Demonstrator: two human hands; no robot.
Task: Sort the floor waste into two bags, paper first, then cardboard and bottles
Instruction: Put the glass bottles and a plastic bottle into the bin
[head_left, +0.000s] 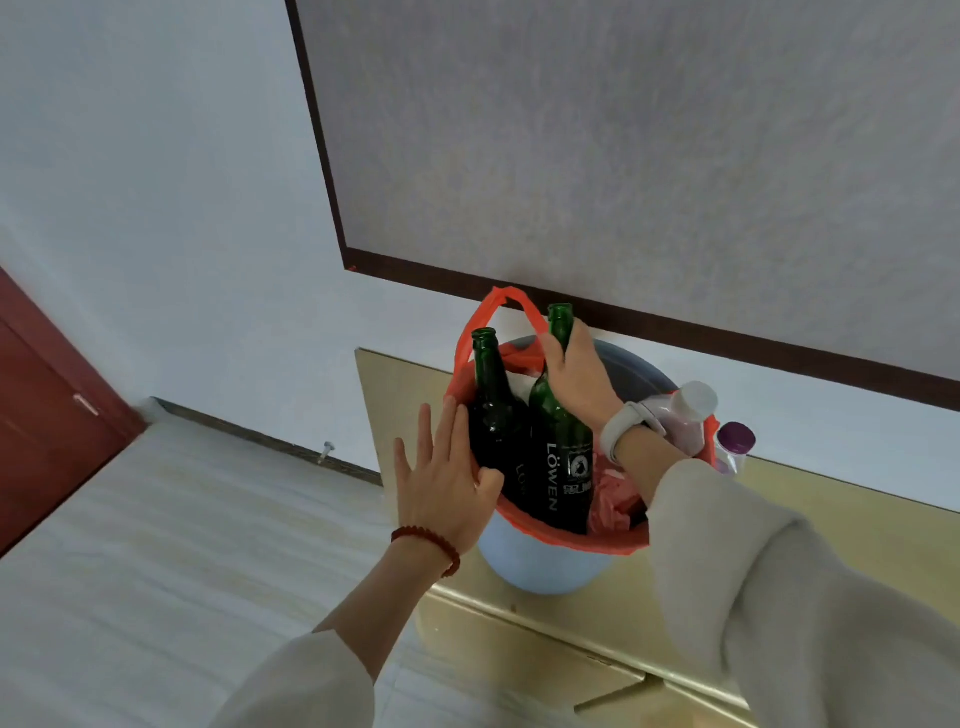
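A pale blue bin (535, 564) lined with an orange-red bag (571, 538) stands on a gold floor panel. Two dark green glass bottles stand upright in the bag: one on the left (491, 410) and one labelled LÖWEN (561, 457). My right hand (579, 379) grips the neck of the LÖWEN bottle. My left hand (444, 478) lies with straight fingers against the bag's left rim, thumb hooked over the edge. A white-capped plastic bottle (685, 415) and a purple-capped clear bottle (732, 444) stick out at the bin's right side.
A gold panel (810, 551) lies under the bin beside the white wall. A large grey dark-framed board (623, 156) hangs above. A red-brown door (52, 405) is at the left. Pale wood-look floor (182, 545) spreads to the left.
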